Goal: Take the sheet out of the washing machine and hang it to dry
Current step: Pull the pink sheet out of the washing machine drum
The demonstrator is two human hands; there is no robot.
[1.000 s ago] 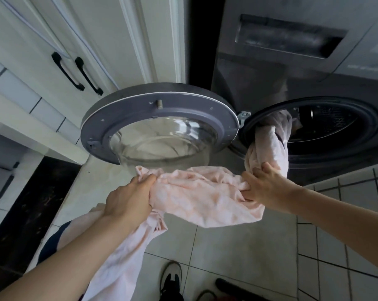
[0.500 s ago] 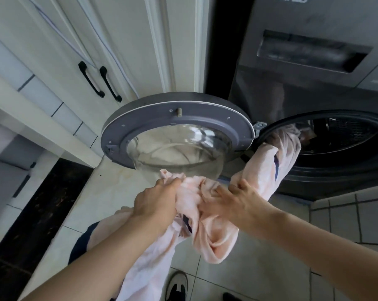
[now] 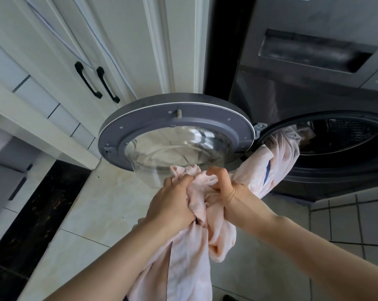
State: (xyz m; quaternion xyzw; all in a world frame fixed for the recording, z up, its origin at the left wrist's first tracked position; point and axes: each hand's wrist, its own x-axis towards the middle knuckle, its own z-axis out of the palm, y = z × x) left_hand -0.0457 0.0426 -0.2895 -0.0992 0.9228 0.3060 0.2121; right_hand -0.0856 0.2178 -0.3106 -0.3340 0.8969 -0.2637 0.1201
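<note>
A pale pink sheet (image 3: 255,170) trails out of the dark grey washing machine (image 3: 314,88) through its round drum opening (image 3: 344,135) and hangs down between my forearms. My left hand (image 3: 173,200) grips a bunched part of the sheet just below the open door. My right hand (image 3: 225,187) is right beside it, fingers curled round the same bunch. The two hands almost touch. The sheet's far end is still inside the drum, and its lower part drops out of view at the bottom edge.
The machine's round door (image 3: 175,129) with its glass bowl stands open to the left, just above my hands. White cabinets with black handles (image 3: 97,82) are at the left. Tiled floor (image 3: 110,205) lies below, with a black strip (image 3: 32,213) at the left.
My right hand has moved left along the sheet to meet my left hand, gathering the cloth into a bunch. More sheet now hangs below my hands.
</note>
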